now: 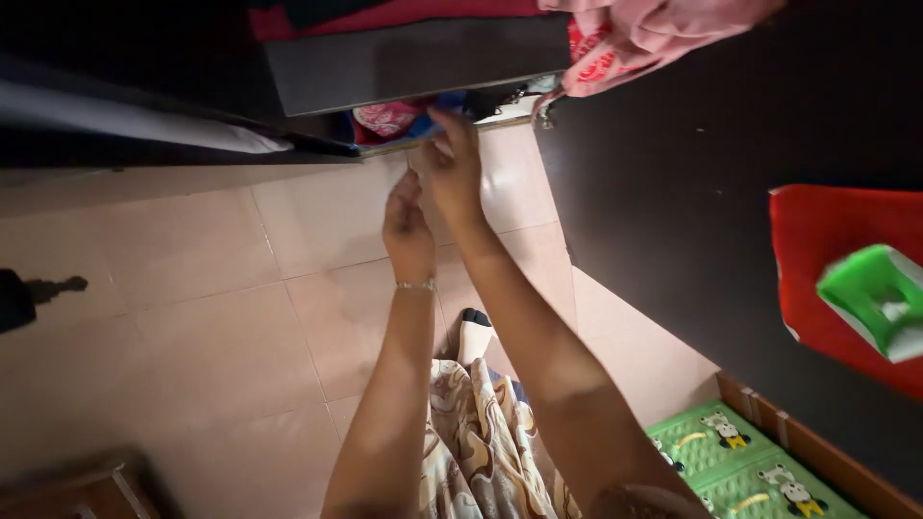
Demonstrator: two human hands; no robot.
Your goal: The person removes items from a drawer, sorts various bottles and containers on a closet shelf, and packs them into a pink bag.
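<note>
two bare hands are reaching out over the pale tiled floor toward the folded red and blue patterned cloth lying under the dark shelf board. the right hand is touching that cloth's edge with fingers extended, while the left hand, bearing a thin metal bracelet, is pinching loosely just beside it; what it grips, i cannot tell.

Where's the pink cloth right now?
In the head view, the pink cloth hangs at the top, right of centre, over the dark cabinet, above the right hand.

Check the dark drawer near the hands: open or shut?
Open: the dark drawer juts out, red and pink clothes showing on top, and both hands reach just below it.
</note>
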